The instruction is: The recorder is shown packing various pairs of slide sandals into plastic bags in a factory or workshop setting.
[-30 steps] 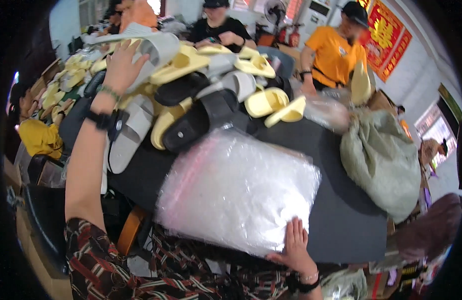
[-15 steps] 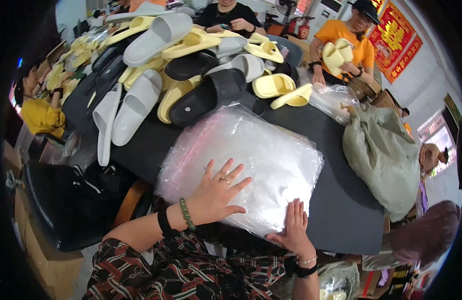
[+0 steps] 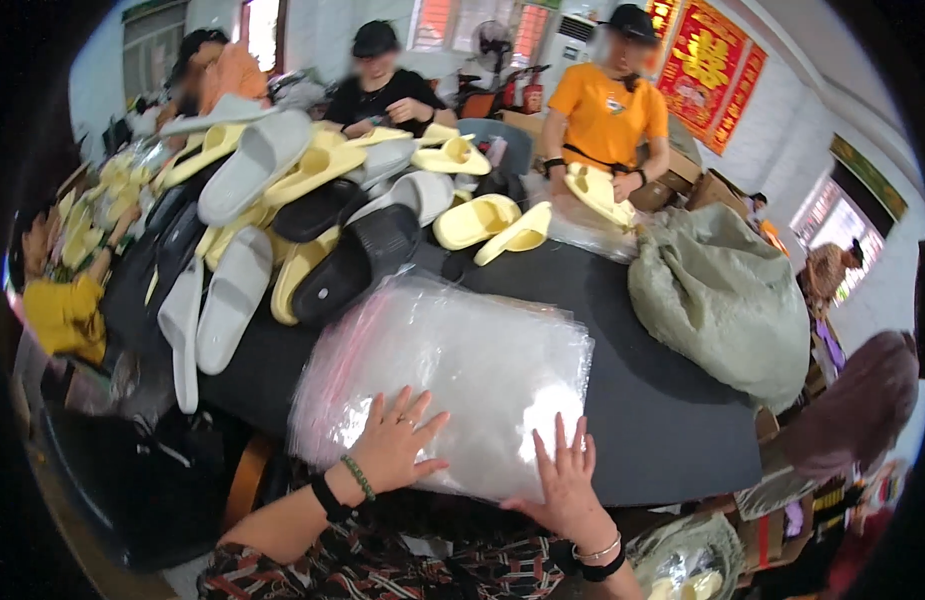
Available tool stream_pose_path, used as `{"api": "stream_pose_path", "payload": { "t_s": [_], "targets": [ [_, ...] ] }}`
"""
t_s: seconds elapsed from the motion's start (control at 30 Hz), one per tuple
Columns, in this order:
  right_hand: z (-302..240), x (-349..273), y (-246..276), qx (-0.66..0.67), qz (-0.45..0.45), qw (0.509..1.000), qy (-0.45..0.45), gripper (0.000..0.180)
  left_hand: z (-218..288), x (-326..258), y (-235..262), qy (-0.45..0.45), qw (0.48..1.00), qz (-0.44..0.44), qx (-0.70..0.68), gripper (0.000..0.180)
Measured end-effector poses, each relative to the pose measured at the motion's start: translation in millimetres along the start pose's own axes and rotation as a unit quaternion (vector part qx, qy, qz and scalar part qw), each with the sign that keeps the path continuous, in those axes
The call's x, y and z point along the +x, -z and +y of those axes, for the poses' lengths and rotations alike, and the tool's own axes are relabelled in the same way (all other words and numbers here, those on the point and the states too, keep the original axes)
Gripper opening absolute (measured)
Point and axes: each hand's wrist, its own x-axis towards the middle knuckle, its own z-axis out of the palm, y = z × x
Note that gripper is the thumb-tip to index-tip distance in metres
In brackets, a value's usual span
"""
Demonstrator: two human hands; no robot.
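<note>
A stack of clear plastic bags (image 3: pixel 452 350) with pink edging along its left side lies on the black table (image 3: pixel 672 440) in front of me. My left hand (image 3: pixel 394 440) rests flat on the near left part of the stack, fingers spread. Over the near right corner lies my right hand (image 3: pixel 567 485), its fingers also stretched out and apart. Neither hand holds anything. Just beyond the bags are a black slide sandal (image 3: pixel 357 265) and a grey slide sandal (image 3: pixel 234 300), at the front of a heap.
Grey, yellow and black sandals pile up at the far left. A green-grey sack (image 3: pixel 717 300) bulges at the table's right. Across the table, a person in orange (image 3: pixel 612 120) handles a yellow sandal (image 3: pixel 597 195). A black chair (image 3: pixel 112 490) stands at the lower left.
My view has tilted up and shifted right. My right hand's fingers have spread apart; both hands stay on the bags. The person in orange has lowered the yellow sandals toward the table.
</note>
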Motion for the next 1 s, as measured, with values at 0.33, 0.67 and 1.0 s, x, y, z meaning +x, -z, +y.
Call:
{"api": "stream_pose_path", "payload": {
  "t_s": [0.33, 0.67, 1.0],
  "targets": [
    [18, -2, -50, -0.015, -0.06, 0.998, 0.016, 0.114, 17, 14, 19, -0.019, 0.999, 0.025, -0.028, 0.074],
    [6, -2, -21, 0.077, -0.079, 0.994, 0.019, 0.109, 30, 12, -14, -0.053, 0.998, 0.009, -0.022, 0.076],
    [4, -8, -62, 0.028, -0.056, 0.998, 0.01, 0.092, 30, 14, -10, -0.043, 0.996, -0.03, -0.066, 0.073]
  ]
}}
